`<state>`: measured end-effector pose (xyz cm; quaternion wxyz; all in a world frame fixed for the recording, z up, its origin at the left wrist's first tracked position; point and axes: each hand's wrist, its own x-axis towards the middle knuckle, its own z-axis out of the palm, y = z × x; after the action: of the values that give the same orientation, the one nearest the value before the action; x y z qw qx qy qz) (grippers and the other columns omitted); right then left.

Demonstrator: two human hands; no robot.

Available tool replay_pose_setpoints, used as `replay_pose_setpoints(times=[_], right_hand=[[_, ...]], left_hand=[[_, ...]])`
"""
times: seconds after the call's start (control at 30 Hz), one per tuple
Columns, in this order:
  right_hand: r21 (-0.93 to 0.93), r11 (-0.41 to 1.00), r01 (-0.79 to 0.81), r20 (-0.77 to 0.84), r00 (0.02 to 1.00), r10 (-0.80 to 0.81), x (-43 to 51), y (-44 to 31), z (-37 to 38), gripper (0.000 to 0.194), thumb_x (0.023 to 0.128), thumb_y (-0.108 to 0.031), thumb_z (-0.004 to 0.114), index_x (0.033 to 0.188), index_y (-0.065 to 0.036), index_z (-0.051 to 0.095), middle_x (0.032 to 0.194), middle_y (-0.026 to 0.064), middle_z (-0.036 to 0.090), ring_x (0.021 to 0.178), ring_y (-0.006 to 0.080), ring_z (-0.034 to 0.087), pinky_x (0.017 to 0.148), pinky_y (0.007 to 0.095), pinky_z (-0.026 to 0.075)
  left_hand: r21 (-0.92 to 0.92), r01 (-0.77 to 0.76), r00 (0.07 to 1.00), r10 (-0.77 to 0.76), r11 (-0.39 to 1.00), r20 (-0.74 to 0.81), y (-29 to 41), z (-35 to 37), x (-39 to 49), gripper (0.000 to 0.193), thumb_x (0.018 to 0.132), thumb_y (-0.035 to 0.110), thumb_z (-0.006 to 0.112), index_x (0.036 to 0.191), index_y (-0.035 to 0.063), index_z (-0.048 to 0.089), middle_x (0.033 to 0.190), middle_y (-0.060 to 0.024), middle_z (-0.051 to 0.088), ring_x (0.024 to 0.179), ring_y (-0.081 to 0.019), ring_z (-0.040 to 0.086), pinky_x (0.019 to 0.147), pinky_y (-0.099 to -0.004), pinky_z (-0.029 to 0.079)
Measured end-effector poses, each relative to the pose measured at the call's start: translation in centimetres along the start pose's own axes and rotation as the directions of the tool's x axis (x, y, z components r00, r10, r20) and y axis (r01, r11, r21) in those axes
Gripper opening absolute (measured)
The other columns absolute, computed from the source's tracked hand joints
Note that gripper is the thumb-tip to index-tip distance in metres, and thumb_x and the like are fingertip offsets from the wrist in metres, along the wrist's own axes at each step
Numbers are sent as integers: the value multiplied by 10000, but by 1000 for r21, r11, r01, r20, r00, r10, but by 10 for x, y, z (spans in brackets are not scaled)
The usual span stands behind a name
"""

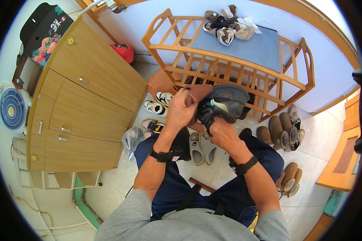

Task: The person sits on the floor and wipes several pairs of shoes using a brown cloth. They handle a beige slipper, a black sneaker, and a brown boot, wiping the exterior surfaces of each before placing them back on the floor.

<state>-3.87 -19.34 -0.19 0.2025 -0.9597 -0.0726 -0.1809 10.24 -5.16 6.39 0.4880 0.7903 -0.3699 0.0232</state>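
Note:
My left hand grips a reddish-brown cloth, bunched in the fingers and touching or very near the shoe's left side. In my right hand is a dark grey sneaker with a pale stripe on its side, held up in front of the wooden shoe rack. Its black laces hang loose beside my right fingers. Grey slippers lie on the tiles below, between my feet. On the rack's top, a blue mat bears a pile of brown and white shoes or cloth items.
Black-and-white sneakers, a pink-and-black shoe and a clear plastic bag are at the left. Brown boots stand right of the rack, with more tan boots nearer me. A wooden cabinet borders the left side.

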Motion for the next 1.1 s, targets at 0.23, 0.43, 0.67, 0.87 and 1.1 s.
replay_pose_setpoints(times=[0.23, 0.43, 0.67, 0.87, 1.1], right_hand=[[-95, 986, 135, 203, 972, -114, -12, -4, 20, 242, 754, -99, 717, 972, -3, 763, 943, 182, 692, 946, 372, 672, 868, 458, 535], [-64, 994, 94, 135, 987, -85, -10, -3, 20, 268, 760, -75, 695, 1004, 18, 752, 941, 187, 689, 979, 370, 661, 886, 465, 527], [-26, 991, 133, 260, 958, -122, -10, -12, 20, 251, 736, -50, 695, 969, 29, 744, 972, 192, 675, 995, 367, 646, 881, 465, 511], [-58, 998, 5, 2, 1000, -5, -12, -4, 8, 238, 842, -103, 689, 1045, -12, 772, 961, 163, 692, 972, 350, 670, 880, 434, 542], [64, 997, -34, -307, 950, 52, -1, 2, -11, 221, 887, -91, 776, 1075, 19, 738, 1010, 213, 710, 918, 422, 661, 850, 491, 528]], left_hand=[[-180, -234, 923, 276, 955, 267, 24, 20, -9, 330, 738, -67, 684, 1067, -32, 684, 1140, -183, 667, 1042, -398, 649, 894, -408, 541], [367, -142, 989, 144, 919, 22, -7, 14, -4, 311, 749, -51, 677, 1058, -23, 662, 1071, -211, 644, 1035, -450, 622, 869, -489, 532], [-69, -129, 991, 131, 989, 26, 4, 22, -6, 276, 773, -94, 628, 1044, -49, 655, 1106, -208, 649, 1012, -464, 629, 861, -437, 534], [165, -154, 986, 161, 974, -35, -10, 20, 0, 342, 755, -92, 657, 1091, -29, 680, 1121, -215, 654, 1049, -463, 636, 887, -475, 533], [354, 95, 989, -47, 930, -142, -42, -17, -7, 340, 776, -55, 676, 1114, -44, 645, 1132, -244, 634, 1050, -484, 627, 891, -494, 528]])
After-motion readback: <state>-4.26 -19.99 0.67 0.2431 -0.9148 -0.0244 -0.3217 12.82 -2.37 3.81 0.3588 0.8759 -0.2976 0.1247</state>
